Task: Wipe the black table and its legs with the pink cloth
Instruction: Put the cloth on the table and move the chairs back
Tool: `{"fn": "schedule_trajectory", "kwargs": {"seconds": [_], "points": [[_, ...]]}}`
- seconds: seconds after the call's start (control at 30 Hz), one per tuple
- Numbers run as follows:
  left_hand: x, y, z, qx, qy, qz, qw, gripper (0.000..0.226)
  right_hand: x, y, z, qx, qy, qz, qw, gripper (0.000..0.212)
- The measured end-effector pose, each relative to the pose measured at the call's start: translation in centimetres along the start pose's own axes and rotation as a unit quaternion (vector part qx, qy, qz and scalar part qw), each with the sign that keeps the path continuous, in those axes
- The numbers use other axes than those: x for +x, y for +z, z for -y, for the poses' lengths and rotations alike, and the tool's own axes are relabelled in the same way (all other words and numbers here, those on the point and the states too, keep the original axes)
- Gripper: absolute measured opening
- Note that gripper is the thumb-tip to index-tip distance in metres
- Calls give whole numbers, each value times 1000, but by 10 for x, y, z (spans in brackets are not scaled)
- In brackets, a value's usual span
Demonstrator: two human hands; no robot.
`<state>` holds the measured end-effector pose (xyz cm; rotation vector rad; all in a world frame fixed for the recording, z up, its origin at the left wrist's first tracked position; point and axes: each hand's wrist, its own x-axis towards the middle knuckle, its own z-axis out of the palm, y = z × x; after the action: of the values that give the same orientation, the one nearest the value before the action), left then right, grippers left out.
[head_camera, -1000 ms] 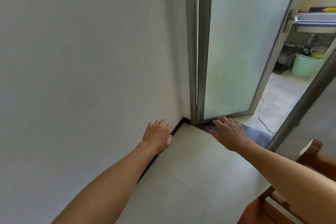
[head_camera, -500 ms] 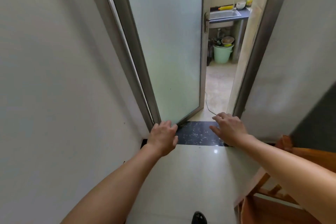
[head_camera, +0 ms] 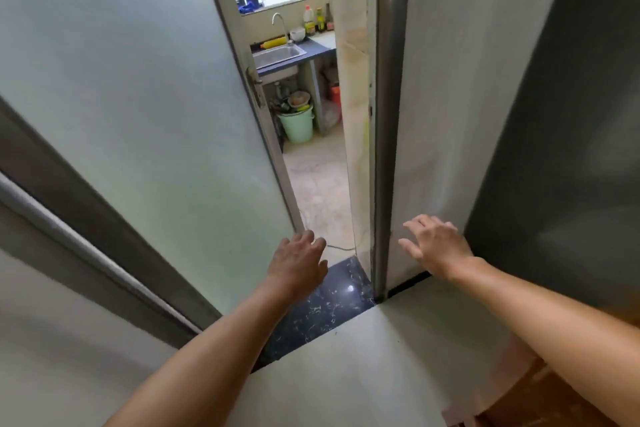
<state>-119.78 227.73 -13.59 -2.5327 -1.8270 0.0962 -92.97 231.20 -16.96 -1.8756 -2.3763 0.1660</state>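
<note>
Neither the black table nor the pink cloth is in view. My left hand (head_camera: pixel 299 262) hangs in front of me over the dark marble threshold (head_camera: pixel 318 315), fingers relaxed and holding nothing. My right hand (head_camera: pixel 434 243) is stretched forward in front of the white wall, right of the metal door frame (head_camera: pixel 386 149), fingers spread and empty. Both forearms reach in from the bottom of the head view.
A frosted glass door (head_camera: pixel 145 121) stands open on the left. Through the gap I see a kitchen with a steel sink (head_camera: pixel 280 55), a tap, bottles and a green bucket (head_camera: pixel 297 124) on the floor. Wooden furniture (head_camera: pixel 554 402) shows at the bottom right.
The view has swung right and moved toward the doorway, so the kitchen shows more fully. Both hands have shifted right with it; my right hand now lies beyond the door frame.
</note>
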Motion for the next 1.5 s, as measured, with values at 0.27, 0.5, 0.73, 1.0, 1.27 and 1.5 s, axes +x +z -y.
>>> {"fn": "schedule_trajectory", "kwargs": {"seconds": [0.27, 0.5, 0.73, 1.0, 1.27, 1.5], "points": [[146, 8, -18, -2, 235, 6, 972, 41, -19, -6, -68, -33, 289, -29, 956, 45], [218, 5, -137, -2, 429, 28, 903, 39, -104, 0, -90, -46, 479, -69, 874, 44], [236, -2, -285, 58, 573, 11, 817, 39, -155, 0, -125, 6, 590, -113, 800, 50], [248, 6, -410, 102, 759, -33, 643, 57, -159, 19, -117, 148, 653, -56, 741, 79], [285, 33, -510, 186, 903, -85, 379, 78, -160, 28, -109, 215, 667, -128, 702, 59], [288, 64, -556, 86, 967, -34, 239, 70, -159, 29, -111, 227, 717, -97, 652, 36]]}}
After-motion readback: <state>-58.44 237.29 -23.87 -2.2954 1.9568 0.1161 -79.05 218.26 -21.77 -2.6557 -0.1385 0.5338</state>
